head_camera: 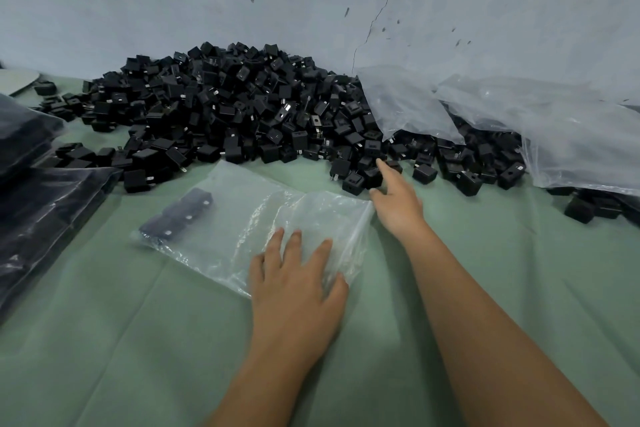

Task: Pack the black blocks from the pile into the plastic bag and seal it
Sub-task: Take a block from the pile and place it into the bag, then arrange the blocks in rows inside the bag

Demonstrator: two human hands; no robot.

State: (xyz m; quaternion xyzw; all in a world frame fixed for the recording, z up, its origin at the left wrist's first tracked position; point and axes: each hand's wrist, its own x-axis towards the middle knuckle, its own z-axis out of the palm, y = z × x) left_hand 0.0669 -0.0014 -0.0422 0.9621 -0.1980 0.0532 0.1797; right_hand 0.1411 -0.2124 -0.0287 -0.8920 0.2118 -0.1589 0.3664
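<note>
A big pile of small black blocks lies against the wall on the green cloth. In front of it a clear plastic bag lies flat, with a few black blocks inside at its far left end. My left hand rests flat on the bag's near right part, fingers spread. My right hand reaches over the bag's right edge to the pile's front, its index finger stretched out and touching a block; it holds nothing that I can see.
Large clear plastic sheets drape over the right side of the pile. Filled dark bags are stacked at the left edge. A grey round object sits at the far left. Green cloth covers the surface.
</note>
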